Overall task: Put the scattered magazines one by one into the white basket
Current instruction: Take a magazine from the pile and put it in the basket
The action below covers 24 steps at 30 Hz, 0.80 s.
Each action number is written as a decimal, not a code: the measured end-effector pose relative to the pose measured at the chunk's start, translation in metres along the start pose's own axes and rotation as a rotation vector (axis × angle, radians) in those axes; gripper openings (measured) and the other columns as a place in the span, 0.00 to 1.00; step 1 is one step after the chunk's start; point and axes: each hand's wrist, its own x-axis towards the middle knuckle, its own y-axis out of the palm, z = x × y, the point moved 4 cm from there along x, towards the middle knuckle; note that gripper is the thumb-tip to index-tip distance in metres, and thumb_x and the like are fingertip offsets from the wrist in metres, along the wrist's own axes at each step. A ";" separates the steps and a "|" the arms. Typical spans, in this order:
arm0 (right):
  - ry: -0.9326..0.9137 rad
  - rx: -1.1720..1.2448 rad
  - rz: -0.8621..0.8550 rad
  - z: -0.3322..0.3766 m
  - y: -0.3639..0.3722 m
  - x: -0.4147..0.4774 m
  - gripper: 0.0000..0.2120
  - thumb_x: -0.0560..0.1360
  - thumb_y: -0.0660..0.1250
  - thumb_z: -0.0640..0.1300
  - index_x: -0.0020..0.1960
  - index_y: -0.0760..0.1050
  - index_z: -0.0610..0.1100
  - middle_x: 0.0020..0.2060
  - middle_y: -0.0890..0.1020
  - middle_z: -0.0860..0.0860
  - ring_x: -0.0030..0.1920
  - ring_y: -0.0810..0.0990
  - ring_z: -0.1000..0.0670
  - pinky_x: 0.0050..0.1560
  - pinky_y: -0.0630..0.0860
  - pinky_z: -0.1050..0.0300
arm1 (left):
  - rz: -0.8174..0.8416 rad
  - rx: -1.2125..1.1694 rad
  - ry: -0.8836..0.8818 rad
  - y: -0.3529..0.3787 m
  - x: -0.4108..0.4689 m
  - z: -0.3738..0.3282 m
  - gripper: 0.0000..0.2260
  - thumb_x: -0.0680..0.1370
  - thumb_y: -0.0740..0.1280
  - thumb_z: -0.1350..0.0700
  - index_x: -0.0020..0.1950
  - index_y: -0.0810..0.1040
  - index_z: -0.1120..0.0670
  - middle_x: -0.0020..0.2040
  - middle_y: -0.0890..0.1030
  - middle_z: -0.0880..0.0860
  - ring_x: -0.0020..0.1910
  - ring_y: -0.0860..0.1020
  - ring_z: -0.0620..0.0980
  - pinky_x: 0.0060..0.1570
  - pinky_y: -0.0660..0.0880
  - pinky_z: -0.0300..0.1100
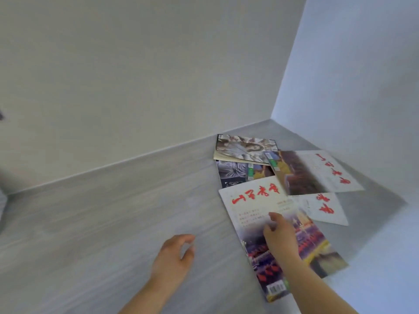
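Apparently early on: five magazines [315, 171] lie at frame right, no basket in view, right hand [280, 236] flat on the nearest, left hand [174, 254] loosely curled, empty.

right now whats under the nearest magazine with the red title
The nearest magazine overlaps the bottom edge of a dark-covered magazine and the left edge of a white one. Whatever lies beneath its middle is covered. The right hand rests on top.

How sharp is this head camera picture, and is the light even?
Head view: soft motion blur throughout, so the red title on the nearest magazine smears; the right hand is blurred too; wide-angle bending curves the wall edges; the right wall looks cooler and bluer.
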 end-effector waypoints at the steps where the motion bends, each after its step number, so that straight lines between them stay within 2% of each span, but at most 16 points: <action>1: 0.009 -0.069 -0.038 -0.015 -0.015 0.005 0.21 0.73 0.61 0.39 0.66 0.65 0.43 0.63 0.74 0.42 0.62 0.72 0.41 0.62 0.71 0.46 | 0.044 0.060 0.024 0.018 0.001 -0.010 0.14 0.75 0.62 0.60 0.60 0.74 0.56 0.63 0.75 0.53 0.64 0.71 0.49 0.58 0.60 0.31; 4: -0.025 -0.216 -0.065 -0.053 -0.048 0.019 0.26 0.73 0.63 0.45 0.68 0.61 0.43 0.66 0.70 0.43 0.67 0.67 0.43 0.69 0.63 0.46 | 0.176 0.272 0.032 0.066 0.001 -0.035 0.19 0.77 0.58 0.52 0.68 0.63 0.52 0.71 0.63 0.49 0.70 0.61 0.46 0.67 0.55 0.32; 7: -0.074 -0.380 -0.016 -0.080 -0.057 0.025 0.30 0.75 0.57 0.56 0.72 0.53 0.45 0.72 0.60 0.47 0.73 0.56 0.47 0.73 0.50 0.50 | 0.296 0.418 -0.041 0.102 -0.004 -0.053 0.24 0.77 0.57 0.47 0.71 0.56 0.49 0.75 0.53 0.49 0.74 0.52 0.50 0.72 0.49 0.43; 10: -0.123 -0.457 0.005 -0.088 -0.051 0.028 0.30 0.76 0.51 0.58 0.73 0.49 0.48 0.74 0.55 0.50 0.74 0.49 0.49 0.74 0.44 0.50 | 0.286 0.424 -0.090 0.126 -0.008 -0.065 0.26 0.76 0.58 0.44 0.71 0.54 0.47 0.75 0.56 0.49 0.74 0.51 0.51 0.74 0.49 0.49; 13: -0.140 -0.453 0.008 -0.089 -0.047 0.032 0.29 0.76 0.49 0.58 0.73 0.48 0.48 0.74 0.54 0.50 0.75 0.48 0.48 0.74 0.43 0.49 | 0.213 0.380 -0.173 0.133 -0.004 -0.069 0.26 0.74 0.59 0.43 0.70 0.57 0.47 0.73 0.61 0.49 0.73 0.56 0.51 0.73 0.53 0.50; 15: -0.142 -0.450 0.010 -0.091 -0.047 0.033 0.28 0.76 0.48 0.58 0.73 0.48 0.48 0.74 0.54 0.50 0.75 0.48 0.48 0.74 0.43 0.49 | 0.188 0.347 -0.260 0.133 0.000 -0.072 0.23 0.75 0.59 0.43 0.68 0.61 0.46 0.73 0.60 0.50 0.73 0.56 0.52 0.72 0.55 0.50; 17: -0.136 -0.446 0.010 -0.091 -0.046 0.033 0.28 0.76 0.48 0.58 0.73 0.48 0.48 0.74 0.54 0.50 0.75 0.48 0.48 0.74 0.42 0.50 | 0.174 0.270 -0.392 0.132 0.002 -0.077 0.17 0.75 0.60 0.45 0.63 0.67 0.45 0.74 0.59 0.50 0.72 0.56 0.54 0.69 0.57 0.51; 18: -0.133 -0.443 0.007 -0.091 -0.046 0.034 0.28 0.76 0.48 0.58 0.73 0.48 0.48 0.74 0.54 0.50 0.75 0.48 0.48 0.74 0.42 0.50 | 0.155 0.213 -0.453 0.131 0.003 -0.080 0.12 0.74 0.60 0.47 0.57 0.70 0.45 0.73 0.60 0.51 0.71 0.57 0.55 0.67 0.58 0.51; 20: -0.126 -0.436 0.001 -0.091 -0.046 0.034 0.28 0.76 0.48 0.58 0.73 0.47 0.48 0.75 0.54 0.50 0.75 0.48 0.48 0.74 0.42 0.51 | 0.093 0.108 -0.568 0.129 0.004 -0.079 0.03 0.73 0.61 0.52 0.46 0.71 0.49 0.67 0.67 0.55 0.65 0.64 0.58 0.63 0.63 0.50; 22: -0.122 -0.430 -0.002 -0.091 -0.046 0.034 0.28 0.77 0.48 0.58 0.73 0.47 0.49 0.75 0.53 0.50 0.75 0.48 0.49 0.74 0.41 0.51 | 0.030 -0.088 -0.624 0.130 0.006 -0.077 0.05 0.72 0.62 0.55 0.43 0.76 0.54 0.56 0.76 0.58 0.56 0.72 0.58 0.57 0.70 0.48; 24: -0.122 -0.423 0.002 -0.091 -0.047 0.034 0.28 0.76 0.49 0.58 0.73 0.47 0.49 0.75 0.53 0.50 0.75 0.48 0.49 0.74 0.41 0.51 | 0.059 -0.418 -0.605 0.137 0.005 -0.083 0.06 0.74 0.61 0.60 0.46 0.77 0.58 0.45 0.81 0.58 0.44 0.78 0.56 0.42 0.75 0.44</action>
